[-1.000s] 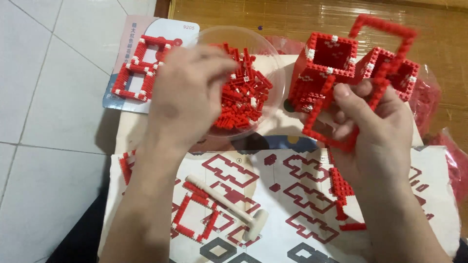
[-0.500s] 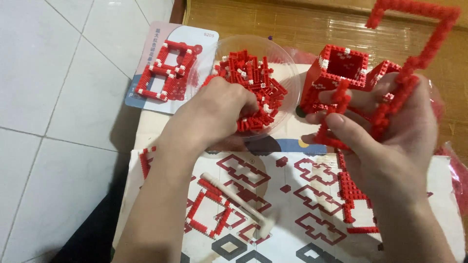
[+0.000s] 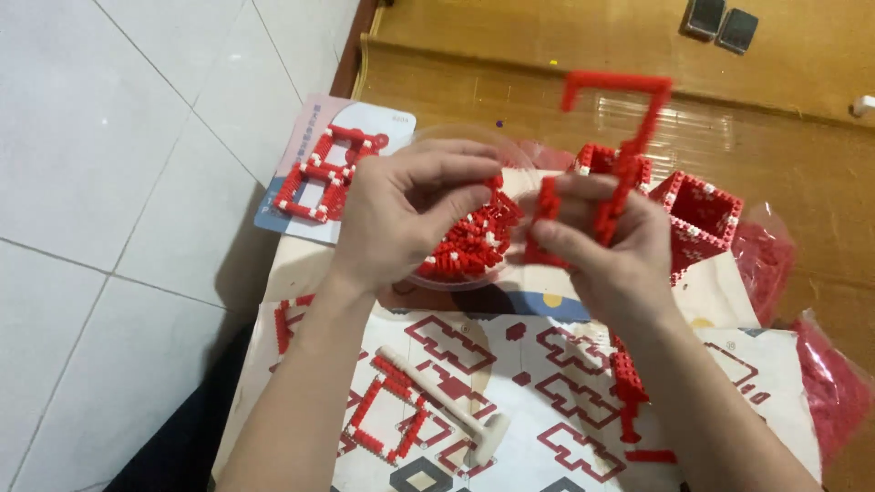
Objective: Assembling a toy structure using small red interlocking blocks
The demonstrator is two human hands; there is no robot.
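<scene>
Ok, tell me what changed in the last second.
The left hand came up out of the bowl of red bricks toward the right hand, fingertips pinched; any brick in them is hidden. The right hand brought the red frame left, over the bowl's edge. The cubes, instruction sheet and white tool stayed put.

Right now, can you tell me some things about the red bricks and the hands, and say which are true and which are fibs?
1. The right hand holds a red brick frame up in the air. True.
2. The clear bowl is full of blue bricks. False: they are red.
3. A white tool lies on the instruction sheet. True.
4. The left hand rests flat on the tiled floor. False: it is over the bowl.
</scene>
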